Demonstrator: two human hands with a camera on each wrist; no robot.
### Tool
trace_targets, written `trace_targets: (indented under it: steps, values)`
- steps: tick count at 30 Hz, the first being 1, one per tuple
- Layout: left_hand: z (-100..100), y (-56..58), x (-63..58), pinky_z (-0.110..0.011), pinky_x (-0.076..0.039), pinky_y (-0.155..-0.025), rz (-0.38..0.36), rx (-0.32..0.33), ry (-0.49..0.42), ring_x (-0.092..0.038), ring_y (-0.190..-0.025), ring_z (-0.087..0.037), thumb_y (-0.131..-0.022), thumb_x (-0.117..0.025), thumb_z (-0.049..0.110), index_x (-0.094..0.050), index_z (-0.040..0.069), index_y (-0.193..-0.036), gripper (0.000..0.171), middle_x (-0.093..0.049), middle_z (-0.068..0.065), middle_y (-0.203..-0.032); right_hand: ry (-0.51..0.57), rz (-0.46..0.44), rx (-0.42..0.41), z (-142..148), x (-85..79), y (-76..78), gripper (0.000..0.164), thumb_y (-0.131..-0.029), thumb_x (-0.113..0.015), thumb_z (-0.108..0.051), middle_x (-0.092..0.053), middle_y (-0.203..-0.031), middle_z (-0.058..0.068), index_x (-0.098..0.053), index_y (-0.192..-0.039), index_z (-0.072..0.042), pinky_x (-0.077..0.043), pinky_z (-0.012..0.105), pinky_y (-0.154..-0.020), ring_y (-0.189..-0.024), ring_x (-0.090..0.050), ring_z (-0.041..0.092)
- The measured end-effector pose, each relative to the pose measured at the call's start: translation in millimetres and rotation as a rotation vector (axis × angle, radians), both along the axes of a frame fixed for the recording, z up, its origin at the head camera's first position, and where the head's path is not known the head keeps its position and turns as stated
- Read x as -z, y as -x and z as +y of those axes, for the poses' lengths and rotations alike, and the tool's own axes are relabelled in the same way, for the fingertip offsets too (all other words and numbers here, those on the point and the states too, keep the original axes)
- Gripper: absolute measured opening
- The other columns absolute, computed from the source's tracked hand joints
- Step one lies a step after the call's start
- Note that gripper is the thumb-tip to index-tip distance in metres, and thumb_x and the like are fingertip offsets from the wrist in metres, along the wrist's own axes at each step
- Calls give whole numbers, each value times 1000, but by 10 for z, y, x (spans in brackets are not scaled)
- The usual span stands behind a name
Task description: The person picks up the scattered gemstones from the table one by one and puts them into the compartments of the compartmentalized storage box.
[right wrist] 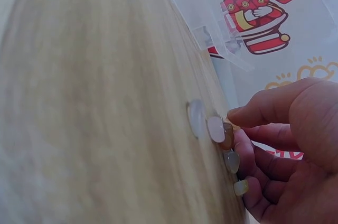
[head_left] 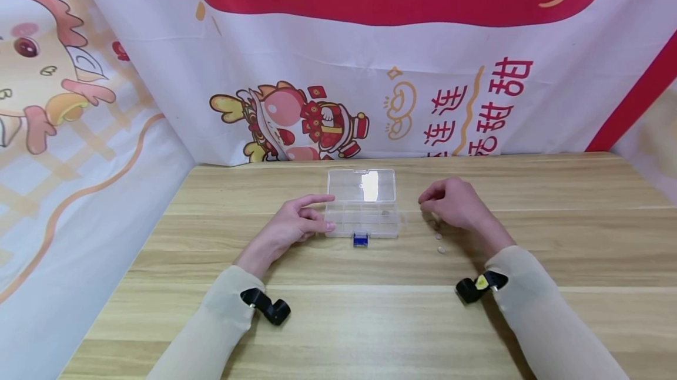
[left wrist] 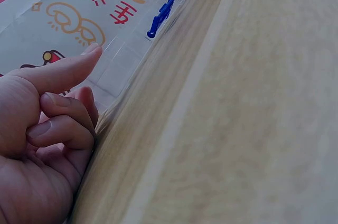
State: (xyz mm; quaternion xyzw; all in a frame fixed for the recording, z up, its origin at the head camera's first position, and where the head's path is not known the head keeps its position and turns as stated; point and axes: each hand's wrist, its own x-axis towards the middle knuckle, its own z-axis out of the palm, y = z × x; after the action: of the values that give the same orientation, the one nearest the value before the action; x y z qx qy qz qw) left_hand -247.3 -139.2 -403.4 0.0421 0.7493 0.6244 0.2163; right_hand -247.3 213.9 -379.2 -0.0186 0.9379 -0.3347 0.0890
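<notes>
A clear plastic box (head_left: 362, 218) with small compartments lies on the table, lid (head_left: 346, 185) raised at the back and blue latch (head_left: 361, 240) at the front. My left hand (head_left: 291, 224) holds its left end, index finger by the hinge and thumb near the front corner. Right of the box, my right hand (head_left: 456, 204) pinches a small amber stone (right wrist: 232, 124), mostly hidden by the fingertips. Near that hand lie several small stones: a whitish stone (right wrist: 196, 119), a pale pink stone (right wrist: 215, 129), a brown stone (right wrist: 228, 136), a grey-green stone (right wrist: 232, 161) and a yellowish stone (right wrist: 241, 187).
One small dark piece (head_left: 385, 212) sits in a back right compartment of the box. The wooden table (head_left: 338, 327) ends at a printed cloth (head_left: 317, 51) hanging behind it. Another cloth (head_left: 106, 204) hangs along the left side.
</notes>
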Motion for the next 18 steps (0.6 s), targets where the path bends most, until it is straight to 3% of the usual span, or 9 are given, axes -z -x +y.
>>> trace_targets:
  steps: [18]
  values:
    - [3,3,-1,-22,-31,-50,-3,-7,3,-39,-54,-9,-90,-85,10,-63,25,-147,62,-70,4,-81,-8,30,-11,7,19,13,20,-102,-68,-21,-74,-113,13,-78,-116,-10,-52,35,-83,-98,-61,27]
